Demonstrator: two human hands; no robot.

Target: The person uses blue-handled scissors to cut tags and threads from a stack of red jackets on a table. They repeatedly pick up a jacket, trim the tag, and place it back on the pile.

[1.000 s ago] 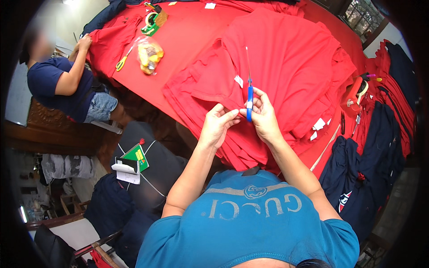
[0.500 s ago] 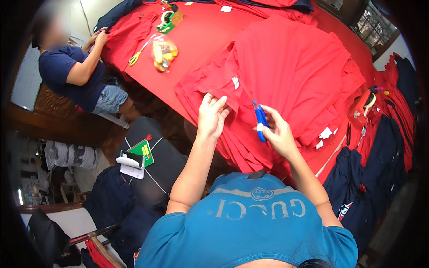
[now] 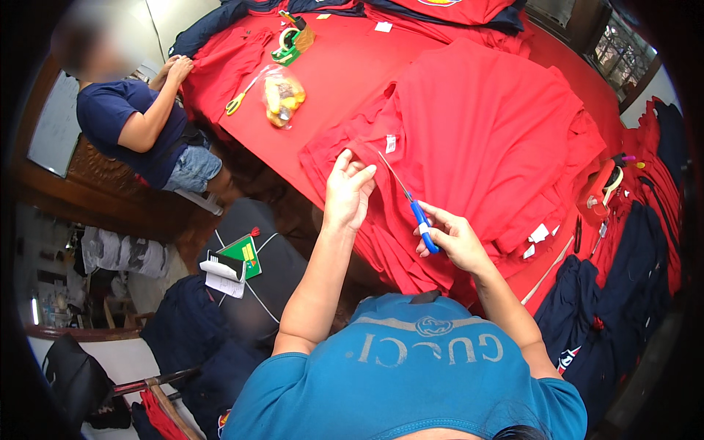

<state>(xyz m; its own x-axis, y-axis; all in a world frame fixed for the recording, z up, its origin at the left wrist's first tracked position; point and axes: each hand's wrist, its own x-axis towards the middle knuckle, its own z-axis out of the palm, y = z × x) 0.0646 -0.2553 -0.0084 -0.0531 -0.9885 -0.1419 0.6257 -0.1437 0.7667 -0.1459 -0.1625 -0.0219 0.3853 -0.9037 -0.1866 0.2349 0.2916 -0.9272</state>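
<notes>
- There are two pairs of scissors: the blue-handled scissors in the right hand, and the yellow-handled scissors, which lie on the counter.
- Two tape dispensers can be counted: one green dispenser toward the far side, and one red dispenser at the right.
- One plastic bag lies just beside the yellow-handled scissors.
- One pile of red garments lies on the counter in front of the person; its layers are too many to count surely.
- One co-worker in a navy shirt is at the left, both hands close together at some red cloth.
- The right hand is curled around the blue handle; the blade points away and leftward, with its tip near one white label.
- The left hand is at the near left edge of the pile, fingers bent and thumb close to the forefinger; one cannot tell whether cloth is pinched between them.
- The garments look soft and matt, with long, loose folds.
- The bag is transparent and wrinkled, with yellow contents; the blue handle looks smooth, and the blade is thin and straight.
</notes>
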